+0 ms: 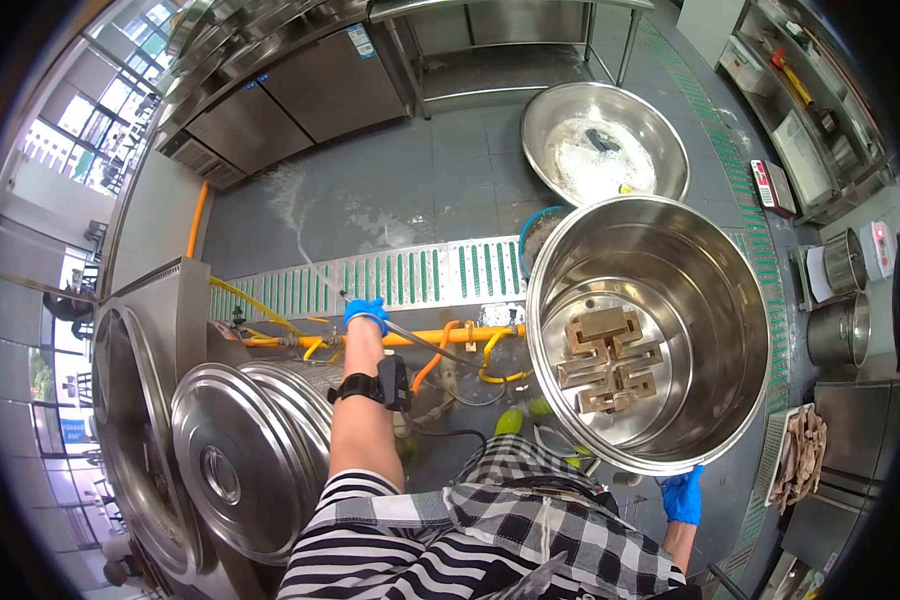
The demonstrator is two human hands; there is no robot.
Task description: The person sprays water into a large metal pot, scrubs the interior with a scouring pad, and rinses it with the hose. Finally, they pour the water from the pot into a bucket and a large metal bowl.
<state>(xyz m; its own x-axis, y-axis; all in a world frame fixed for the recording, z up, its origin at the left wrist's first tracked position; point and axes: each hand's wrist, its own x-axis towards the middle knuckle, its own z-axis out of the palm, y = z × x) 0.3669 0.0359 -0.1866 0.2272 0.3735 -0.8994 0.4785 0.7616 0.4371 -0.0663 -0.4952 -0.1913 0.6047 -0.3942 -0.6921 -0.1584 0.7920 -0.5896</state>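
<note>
My left hand [366,316], in a blue glove, is closed round the end of a water hose [402,331]. A jet of water shoots from it over the drain grate toward the floor at upper left. My right hand [682,496], also gloved in blue, is at the near rim of a large stainless steel stockpot [705,310], its fingers partly hidden. The pot leans so that its inside shows. At its bottom lies a blocky, brownish metal fixture [608,362] with several arms.
A wide steel basin [537,150] with suds stands beyond the pot, near a blue-rimmed tub [526,240]. Large lids [232,465] lean at left. Yellow gas pipes [430,338] cross in front of me; a drain grate [390,280] runs behind them. A red scale [773,190] sits at right.
</note>
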